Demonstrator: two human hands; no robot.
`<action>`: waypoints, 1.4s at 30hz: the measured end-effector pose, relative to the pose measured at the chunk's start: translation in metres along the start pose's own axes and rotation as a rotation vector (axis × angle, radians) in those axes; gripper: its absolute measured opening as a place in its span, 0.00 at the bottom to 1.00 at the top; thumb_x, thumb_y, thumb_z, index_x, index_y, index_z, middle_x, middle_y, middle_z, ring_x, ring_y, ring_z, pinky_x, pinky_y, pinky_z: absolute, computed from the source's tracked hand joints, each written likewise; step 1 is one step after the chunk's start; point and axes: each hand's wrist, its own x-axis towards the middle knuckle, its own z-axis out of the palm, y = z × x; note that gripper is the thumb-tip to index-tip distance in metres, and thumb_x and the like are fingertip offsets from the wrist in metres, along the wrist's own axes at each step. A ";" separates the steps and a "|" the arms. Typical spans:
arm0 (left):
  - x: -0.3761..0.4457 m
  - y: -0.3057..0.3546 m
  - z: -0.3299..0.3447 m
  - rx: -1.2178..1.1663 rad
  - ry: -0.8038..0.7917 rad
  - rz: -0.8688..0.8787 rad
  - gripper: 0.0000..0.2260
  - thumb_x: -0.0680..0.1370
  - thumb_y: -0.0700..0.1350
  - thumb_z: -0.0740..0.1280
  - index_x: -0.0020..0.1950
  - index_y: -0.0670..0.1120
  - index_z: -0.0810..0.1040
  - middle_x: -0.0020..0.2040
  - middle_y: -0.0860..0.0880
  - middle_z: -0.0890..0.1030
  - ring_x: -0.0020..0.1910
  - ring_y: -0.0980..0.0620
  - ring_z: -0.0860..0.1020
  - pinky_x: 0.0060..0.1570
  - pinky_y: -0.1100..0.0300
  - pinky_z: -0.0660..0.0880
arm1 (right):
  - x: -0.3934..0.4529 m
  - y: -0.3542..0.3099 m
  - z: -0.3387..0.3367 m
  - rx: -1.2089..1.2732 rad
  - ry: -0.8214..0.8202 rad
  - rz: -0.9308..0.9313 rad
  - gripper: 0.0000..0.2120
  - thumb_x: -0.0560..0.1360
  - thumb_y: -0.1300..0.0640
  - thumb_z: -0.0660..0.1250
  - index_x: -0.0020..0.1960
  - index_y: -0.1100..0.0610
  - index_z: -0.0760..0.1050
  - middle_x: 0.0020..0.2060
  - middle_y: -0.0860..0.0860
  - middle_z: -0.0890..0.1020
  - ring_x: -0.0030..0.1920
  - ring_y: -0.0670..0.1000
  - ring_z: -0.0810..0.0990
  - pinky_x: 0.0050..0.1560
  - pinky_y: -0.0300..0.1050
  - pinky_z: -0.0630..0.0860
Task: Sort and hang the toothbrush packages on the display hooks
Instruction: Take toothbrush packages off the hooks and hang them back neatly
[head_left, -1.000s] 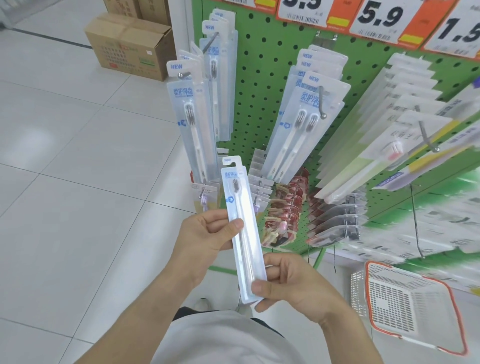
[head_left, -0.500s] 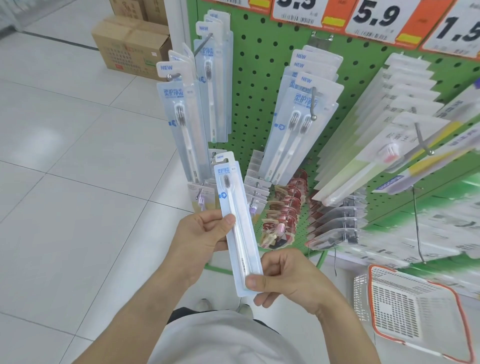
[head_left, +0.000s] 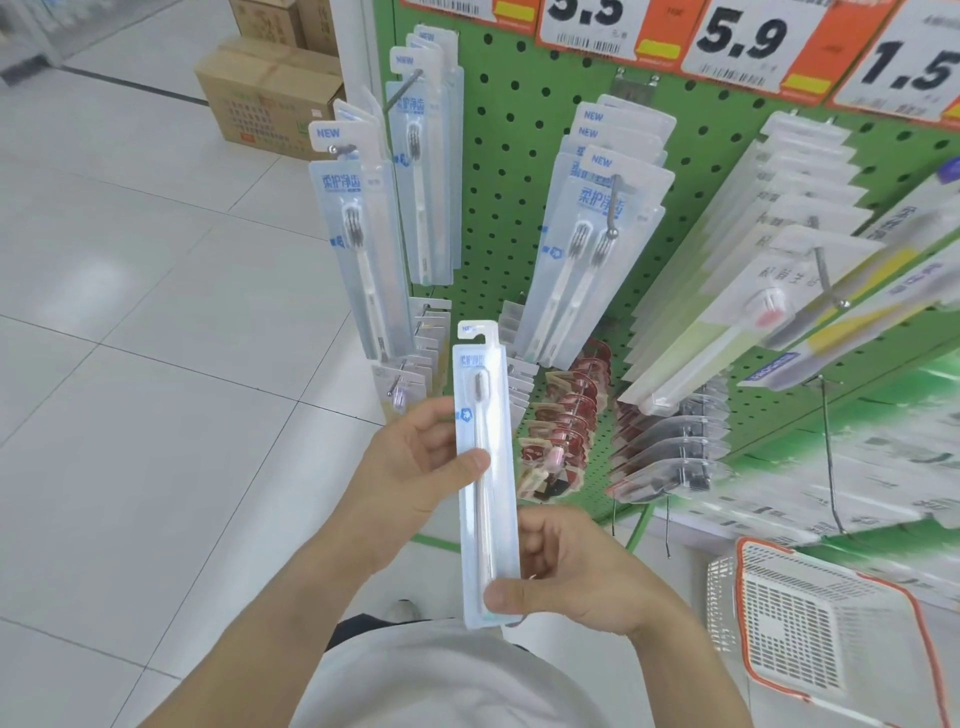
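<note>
Both hands are on one toothbrush package (head_left: 485, 467), held upright in front of the green pegboard (head_left: 524, 218), hanging tab at the top. The left hand (head_left: 415, 467) grasps it about halfway up, thumb pressed across the front and fingers curled behind. The right hand (head_left: 566, 582) pinches the bottom end, thumb on the front near the lower edge, the rest of the fingers tucked behind the pack. The pack isn't on any hook; it sits in the air just below the hanging rows.

On the board, a hook near the left edge (head_left: 340, 150) carries a row of the same kind of pack (head_left: 358, 244), with the blue "NEW" tab showing. Another row of these (head_left: 426, 171) hangs just to the right of it, closer to the board. Further right there's a hook (head_left: 614, 208) with twin-brush packs (head_left: 587, 249) stacked on it. Toward the right edge the packages (head_left: 727, 291) are blurred, so I can't read them properly. Lower down are some small red packs (head_left: 566, 410) and dark ones (head_left: 670, 457) beside them.

Price tags (head_left: 748, 41) run along the top edge of the board, 5.9 and 1.5 readable. A white basket with an orange rim (head_left: 810, 629) is at lower right, and cardboard boxes (head_left: 270, 98) stand on the tiled floor (head_left: 130, 364) past the board's left edge.
</note>
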 end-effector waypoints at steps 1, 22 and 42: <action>0.000 0.000 0.001 -0.036 0.015 0.005 0.18 0.74 0.39 0.72 0.64 0.42 0.78 0.55 0.43 0.86 0.53 0.46 0.85 0.54 0.54 0.82 | -0.001 0.001 0.000 -0.032 -0.005 0.015 0.15 0.72 0.70 0.75 0.55 0.56 0.83 0.46 0.52 0.87 0.42 0.49 0.84 0.44 0.43 0.79; -0.008 -0.002 0.009 -0.278 0.147 -0.056 0.18 0.72 0.38 0.73 0.61 0.38 0.77 0.56 0.42 0.84 0.55 0.48 0.84 0.52 0.54 0.82 | 0.011 -0.005 0.017 0.198 0.276 -0.048 0.19 0.72 0.51 0.73 0.63 0.50 0.80 0.44 0.54 0.79 0.40 0.53 0.79 0.43 0.50 0.81; -0.011 0.000 0.001 -0.281 0.139 -0.072 0.13 0.82 0.35 0.61 0.66 0.38 0.75 0.55 0.41 0.84 0.53 0.40 0.85 0.53 0.46 0.83 | 0.004 0.000 0.015 0.056 0.236 -0.094 0.12 0.76 0.66 0.72 0.59 0.58 0.82 0.47 0.55 0.86 0.39 0.54 0.86 0.37 0.41 0.79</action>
